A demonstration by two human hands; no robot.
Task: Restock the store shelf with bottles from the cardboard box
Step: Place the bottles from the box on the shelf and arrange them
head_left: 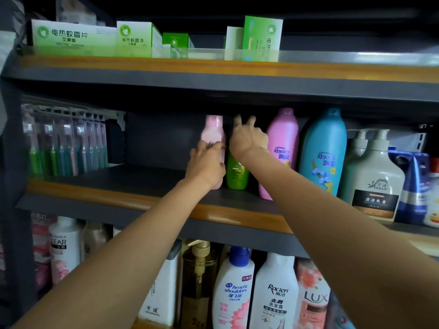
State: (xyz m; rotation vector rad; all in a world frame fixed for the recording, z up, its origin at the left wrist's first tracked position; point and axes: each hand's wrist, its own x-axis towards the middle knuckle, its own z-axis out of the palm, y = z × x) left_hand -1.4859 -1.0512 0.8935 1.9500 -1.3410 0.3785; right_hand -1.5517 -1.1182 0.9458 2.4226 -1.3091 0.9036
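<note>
On the middle shelf [133, 198] a pale pink bottle [213, 131] stands upright, and my left hand [205, 166] grips its lower body, with one finger across its front. Right beside it stands a small green bottle [236, 173]. My right hand [248, 138] covers the top of the green bottle, its fingers spread and pointing up; whether the palm touches the cap is hidden. Both arms reach in from below. The cardboard box is out of view.
Right of the green bottle stand a tall pink Rejoice bottle [282, 150], a blue Rejoice bottle [324, 153] and white pump bottles [373, 176]. Toothbrush packs [66, 143] hang at the left, with bare shelf between. Green boxes [78, 36] sit above, more bottles [234, 288] below.
</note>
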